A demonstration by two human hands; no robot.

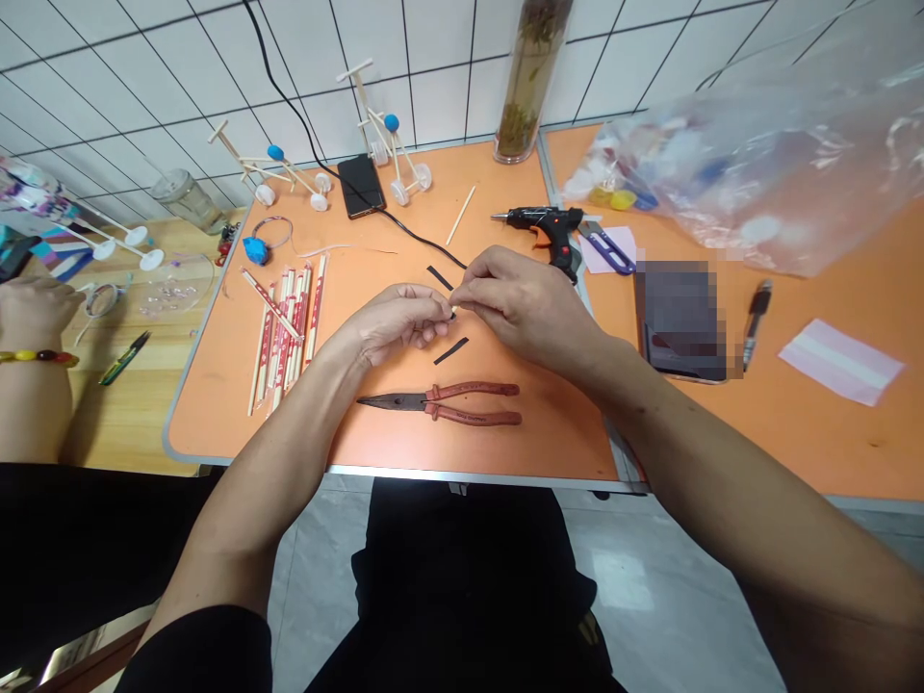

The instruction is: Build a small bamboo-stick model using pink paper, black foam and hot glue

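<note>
Above the table's middle, my left hand [404, 320] and my right hand [514, 296] meet fingertip to fingertip. Both are closed in a pinch at a small pale-and-black piece [452, 313], mostly hidden by the fingers; its kind is unclear. One short black strip [440, 278] lies just beyond the hands, and a second black strip [451, 351] just in front of them. Nearer the front edge rest long-nose pliers [404, 400] with red handles, jaws toward the left. A bare wooden stick [460, 216] lies farther back.
Paper-wrapped chopsticks [289, 318] lie left. Stick models with white wheels [422, 177] stand behind near a phone [361, 186]. A glue gun [545, 226], scissors [610, 248], pen [757, 322] and plastic bag [786, 183] are right. Another person's arm [33, 404] is far left.
</note>
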